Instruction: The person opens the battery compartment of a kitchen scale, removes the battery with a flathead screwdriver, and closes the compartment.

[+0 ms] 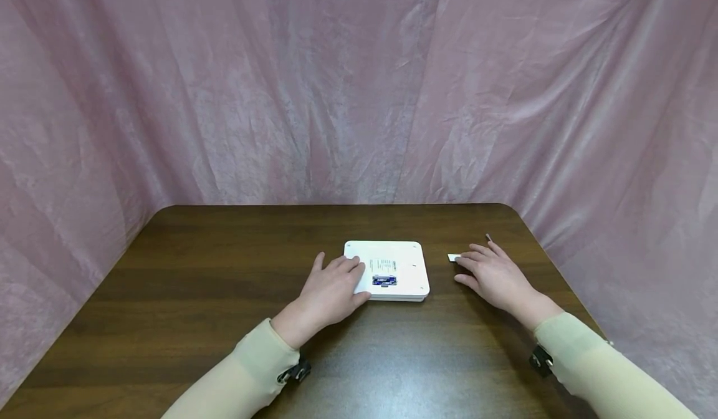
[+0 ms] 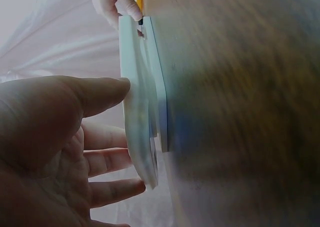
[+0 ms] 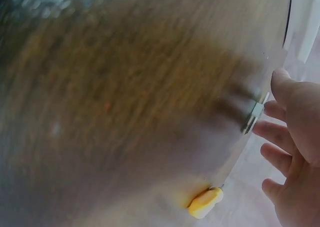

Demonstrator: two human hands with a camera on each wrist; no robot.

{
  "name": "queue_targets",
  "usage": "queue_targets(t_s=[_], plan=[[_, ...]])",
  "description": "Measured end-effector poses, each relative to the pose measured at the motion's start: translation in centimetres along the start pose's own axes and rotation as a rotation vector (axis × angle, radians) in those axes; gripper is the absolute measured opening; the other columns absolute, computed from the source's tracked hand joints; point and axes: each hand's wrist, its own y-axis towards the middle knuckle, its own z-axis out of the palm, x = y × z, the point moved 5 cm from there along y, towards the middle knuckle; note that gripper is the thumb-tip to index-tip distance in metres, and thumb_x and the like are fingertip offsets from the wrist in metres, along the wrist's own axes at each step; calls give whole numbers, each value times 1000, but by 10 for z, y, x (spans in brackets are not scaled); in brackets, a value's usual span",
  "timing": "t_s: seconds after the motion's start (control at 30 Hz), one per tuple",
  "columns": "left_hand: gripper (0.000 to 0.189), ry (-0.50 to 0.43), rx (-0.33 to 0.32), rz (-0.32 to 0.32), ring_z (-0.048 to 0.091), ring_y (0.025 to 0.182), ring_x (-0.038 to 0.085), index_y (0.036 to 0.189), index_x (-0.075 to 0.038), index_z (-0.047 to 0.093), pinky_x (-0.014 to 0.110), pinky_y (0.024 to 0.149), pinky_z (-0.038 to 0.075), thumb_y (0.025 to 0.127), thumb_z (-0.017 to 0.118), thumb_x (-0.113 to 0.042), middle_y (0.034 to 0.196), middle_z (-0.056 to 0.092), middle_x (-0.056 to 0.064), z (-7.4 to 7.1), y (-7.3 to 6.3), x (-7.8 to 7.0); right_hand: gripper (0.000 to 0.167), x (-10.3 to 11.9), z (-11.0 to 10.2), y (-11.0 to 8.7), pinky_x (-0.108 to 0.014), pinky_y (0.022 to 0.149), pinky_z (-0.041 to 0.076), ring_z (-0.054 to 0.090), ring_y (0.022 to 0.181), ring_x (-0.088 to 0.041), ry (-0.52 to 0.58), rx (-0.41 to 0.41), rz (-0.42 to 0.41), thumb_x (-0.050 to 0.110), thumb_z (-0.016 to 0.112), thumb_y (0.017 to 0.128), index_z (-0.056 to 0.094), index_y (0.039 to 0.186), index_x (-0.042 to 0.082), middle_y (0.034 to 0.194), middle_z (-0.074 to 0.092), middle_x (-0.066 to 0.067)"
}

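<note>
A flat white device lies on the table with a printed label and an open battery compartment facing up. Blue batteries show in the compartment. My left hand rests on the device's left side, fingers spread over its face and thumb at the near edge. Farther right, my right hand reaches low over the table. Its fingertips are right at a small white piece, partly hidden by the fingers in the head view. A yellow-handled tool lies beyond that hand; the head view shows only its thin grey end.
A dark brown wooden table with rounded far corners carries everything. Pink cloth hangs behind it and along both sides. Both forearms come in from the near edge, with a small black camera under the left wrist.
</note>
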Motion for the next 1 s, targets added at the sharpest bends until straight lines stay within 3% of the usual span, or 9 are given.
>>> queue_targets(t_s=[0.23,0.57,1.0], plan=[[64,-2,-3,3,53,150,32,155,-11,65,73,124,28,107,72,-52,162,58,9,0,-1,-1,51,-8,-10,-6,-70,124,30,56,144,-47,3,10,85,34,77,106,71,143,0,144,70,-20],[63,7,-5,-1,52,151,32,156,-11,64,73,125,27,108,71,-52,163,57,9,-1,-2,-1,61,-28,-14,-20,-70,123,30,53,145,-51,-23,-5,231,35,76,105,64,149,-6,151,63,-27],[63,25,-17,1,54,149,31,154,-11,66,73,125,27,107,71,-53,161,59,8,-1,-2,-2,58,-44,-17,-35,-75,119,33,55,138,-55,-26,1,370,31,78,103,65,141,-10,145,63,-33]])
